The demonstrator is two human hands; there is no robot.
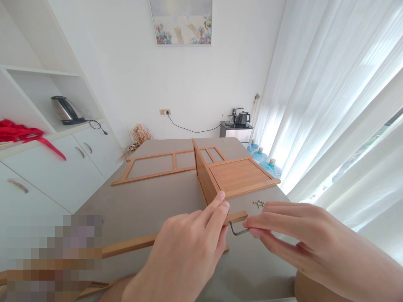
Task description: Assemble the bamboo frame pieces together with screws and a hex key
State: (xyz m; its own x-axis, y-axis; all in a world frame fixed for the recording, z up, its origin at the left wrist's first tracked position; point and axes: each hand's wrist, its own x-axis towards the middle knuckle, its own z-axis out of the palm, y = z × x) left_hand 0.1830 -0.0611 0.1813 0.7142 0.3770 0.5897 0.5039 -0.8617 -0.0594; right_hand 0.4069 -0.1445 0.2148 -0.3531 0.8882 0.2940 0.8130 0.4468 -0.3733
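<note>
Over the table, right fingers pinch a hex key; left fingers clamp a wooden panel.

We list: panel, smooth wood; hex key, smooth metal; tabletop, matt; curtains, sheer cloth; kettle, glossy metal

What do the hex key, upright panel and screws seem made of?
Hex key: probably steel, given its grey sheen. Upright panel: wood or veneer, satin-looking, from its warm brown tone. Screws: likely metal, by their glints; too small to judge finish.
</note>
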